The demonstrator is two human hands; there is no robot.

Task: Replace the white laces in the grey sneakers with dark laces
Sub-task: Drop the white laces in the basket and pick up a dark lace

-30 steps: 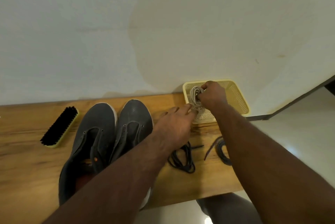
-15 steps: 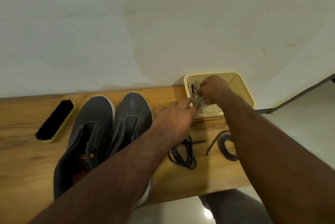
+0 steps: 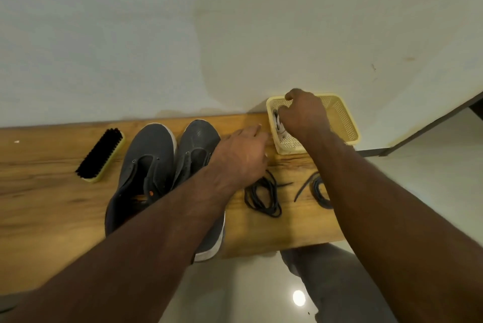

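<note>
Right hand (image 3: 304,116) grips bundled white laces (image 3: 279,124) inside the yellow basket (image 3: 345,121); left hand (image 3: 241,155), fingers relaxed, holds nothing. Grey sneakers (image 3: 156,165) unlaced on the table (image 3: 47,207), dark laces (image 3: 264,193) beside them. No readable writing.

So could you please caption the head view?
Right hand puts white laces in basket; dark laces wait.

A shoe brush (image 3: 100,154) with black bristles and a yellow back lies near the bench's (image 3: 41,199) left end, angled toward the wall (image 3: 183,35). A yellow perforated basket (image 3: 342,118) sits at the bench's far right corner, apparently touching the wall.
</note>
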